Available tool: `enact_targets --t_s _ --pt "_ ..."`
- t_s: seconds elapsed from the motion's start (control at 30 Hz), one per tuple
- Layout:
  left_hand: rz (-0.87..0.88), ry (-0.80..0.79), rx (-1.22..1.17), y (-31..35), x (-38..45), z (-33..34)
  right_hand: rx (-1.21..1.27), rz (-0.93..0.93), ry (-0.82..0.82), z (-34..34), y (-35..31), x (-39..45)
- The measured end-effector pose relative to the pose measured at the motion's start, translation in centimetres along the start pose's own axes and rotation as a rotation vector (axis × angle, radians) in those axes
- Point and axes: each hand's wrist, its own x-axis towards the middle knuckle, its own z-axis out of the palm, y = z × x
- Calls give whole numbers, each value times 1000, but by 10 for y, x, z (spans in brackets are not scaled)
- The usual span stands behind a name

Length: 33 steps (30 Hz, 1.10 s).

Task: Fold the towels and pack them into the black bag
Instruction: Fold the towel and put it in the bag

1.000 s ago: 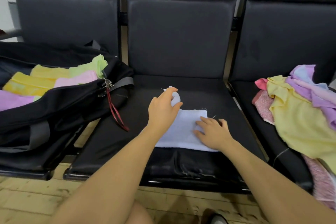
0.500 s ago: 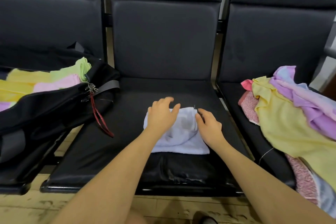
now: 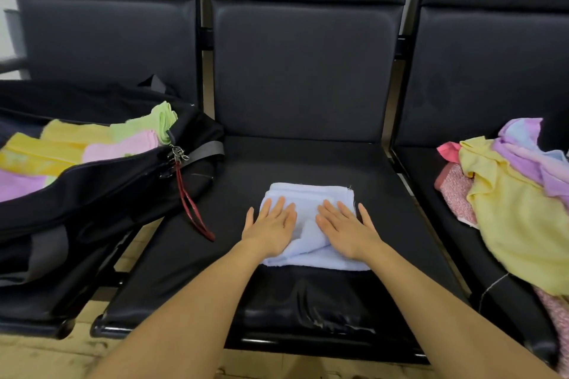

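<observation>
Towel, pale blue (image 3: 311, 197), folded, item in hand. Lies flat on the middle seat (image 3: 308, 160), directly beneath both palms and reaching a little beyond the fingertips. Long axis appears to run side to side, from one hand across to the other; a loose ridge of cloth stands up in the gap between the two hands.

Left hand (image 3: 271, 224): flat, fingers straight and slightly spread, pressing the towel's left half. Holds nothing.

Right hand (image 3: 346, 226): flat likewise, fingers straight, pressing the right half; its outermost finger lies off the cloth edge on the seat. Holds nothing.

Black bag (image 3: 101, 191): open, on the neighbouring seat, off to the outer side of the left hand and well apart from it. Already contains folded towels (image 3: 92, 138) in yellow, green, pink and purple. A red cord (image 3: 191, 203) hangs from its zip towards the left hand.

Unfolded pile (image 3: 517, 209): yellow, purple and pink cloths, heaped to the outer side of the right hand, well apart.

Assessment: step is smoothing the finished fold. Coming move is likely a leftward carry; the left hand is the nearer to the bag, so the towel travels along its own long axis.
</observation>
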Motion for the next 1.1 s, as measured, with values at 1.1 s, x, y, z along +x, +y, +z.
enact_targets --t_s 1.1 --pt "376 191 43 -16 -62 -12 63 -239 255 -8 18 -65"
